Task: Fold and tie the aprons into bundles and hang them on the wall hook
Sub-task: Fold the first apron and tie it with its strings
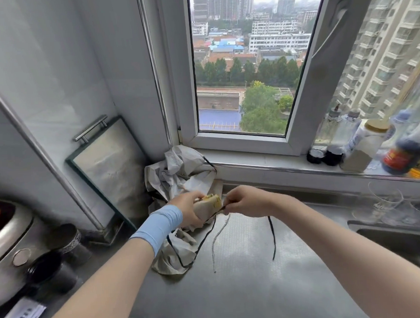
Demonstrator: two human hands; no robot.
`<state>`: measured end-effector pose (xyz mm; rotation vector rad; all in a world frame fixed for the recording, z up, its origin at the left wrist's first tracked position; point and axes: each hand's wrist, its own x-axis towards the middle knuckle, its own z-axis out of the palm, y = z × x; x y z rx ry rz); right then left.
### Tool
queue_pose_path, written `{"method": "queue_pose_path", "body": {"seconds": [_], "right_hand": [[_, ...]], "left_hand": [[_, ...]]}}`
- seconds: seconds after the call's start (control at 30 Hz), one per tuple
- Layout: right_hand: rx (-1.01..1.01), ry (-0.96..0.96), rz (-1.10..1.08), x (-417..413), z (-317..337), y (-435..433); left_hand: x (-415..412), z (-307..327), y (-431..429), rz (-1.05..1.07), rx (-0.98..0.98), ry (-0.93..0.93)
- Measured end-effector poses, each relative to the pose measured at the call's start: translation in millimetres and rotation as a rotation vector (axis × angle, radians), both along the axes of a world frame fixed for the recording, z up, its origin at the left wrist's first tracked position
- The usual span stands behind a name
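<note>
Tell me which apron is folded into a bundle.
The apron bundle gripped in the left hand, showing a yellow print; the crumpled apron behind it lies loose by the window.

We look from one camera on the person's head. We face forward and down at the steel counter [247,290]. The left hand [189,209] and the right hand [245,202] sit near the middle of our view, close to us, reaching in from the bottom edge. The window [242,138] stands straight ahead, higher up and farther off. The wide lens bends straight edges at the sides.
</note>
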<state>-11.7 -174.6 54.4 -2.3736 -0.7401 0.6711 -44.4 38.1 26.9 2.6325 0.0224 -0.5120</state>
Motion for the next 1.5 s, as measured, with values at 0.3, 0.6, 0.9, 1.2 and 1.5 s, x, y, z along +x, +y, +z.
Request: {"method": "queue_pose_path", "body": {"seconds": [0.3, 0.6, 0.9, 1.2, 1.5], "right_hand": [[-0.097, -0.441, -0.023, 29.2, 4.6, 8.2], [0.2, -0.116, -0.269, 35.0, -41.5, 4.4], [0.831, 1.082, -0.416, -39.0, -107.4, 21.2], [0.236, 0.804, -0.1, -13.8, -83.9, -2.4], [-0.388, 0.254, -0.001, 25.0, -31.6, 11.0]], "left_hand": [[-25.3, -16.1, -46.0, -0.094, -0.351, 0.065], [-35.8, -36.8, -55.4, 0.312, -0.728, 0.115], [-25.2, -41.5, -61.5, 0.926, -1.518, 0.137], [-18.5, -41.0, -12.9, 0.694, -1.277, 0.205], [-37.0, -48.1, -29.3, 0.125, -0.566, 0.069]]}}
